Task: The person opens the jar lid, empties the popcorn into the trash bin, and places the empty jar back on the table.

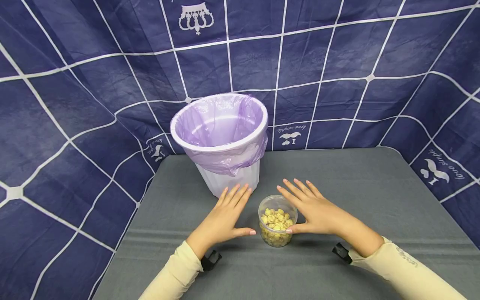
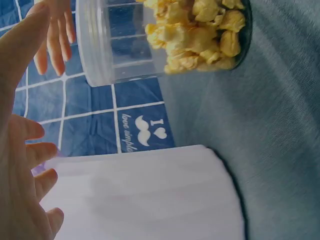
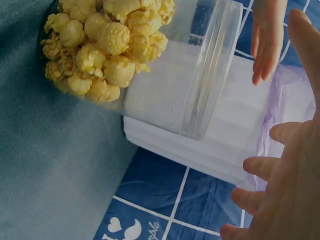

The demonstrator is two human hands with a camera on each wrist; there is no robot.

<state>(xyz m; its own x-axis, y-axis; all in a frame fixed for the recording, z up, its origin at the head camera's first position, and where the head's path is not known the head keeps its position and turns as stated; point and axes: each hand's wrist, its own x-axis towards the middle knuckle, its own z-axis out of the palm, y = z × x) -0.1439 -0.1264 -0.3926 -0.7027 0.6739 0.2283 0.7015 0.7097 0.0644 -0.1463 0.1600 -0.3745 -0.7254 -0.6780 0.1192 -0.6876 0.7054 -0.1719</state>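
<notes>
A clear plastic jar [image 1: 276, 237] partly filled with yellow popcorn [image 1: 276, 219] stands upright on the grey cloth between the two hands. My left hand [image 1: 224, 216] hovers to its left, fingers straight and thumb pointing toward the jar. On the other side, my right hand [image 1: 313, 208] is spread, its thumb overlapping the jar's rim in the head view. Both wrist views show a gap between the palms and the jar [image 2: 165, 45]. In the right wrist view the popcorn [image 3: 107, 47] fills the lower part of the jar. Neither hand holds anything.
A white bin [image 1: 232, 179] lined with a purple plastic bag [image 1: 225, 118] stands behind the jar, toward the left. Grey cloth [image 1: 375, 187] covers the table. A dark blue curtain [image 1: 318, 54] with white lines surrounds the back and sides.
</notes>
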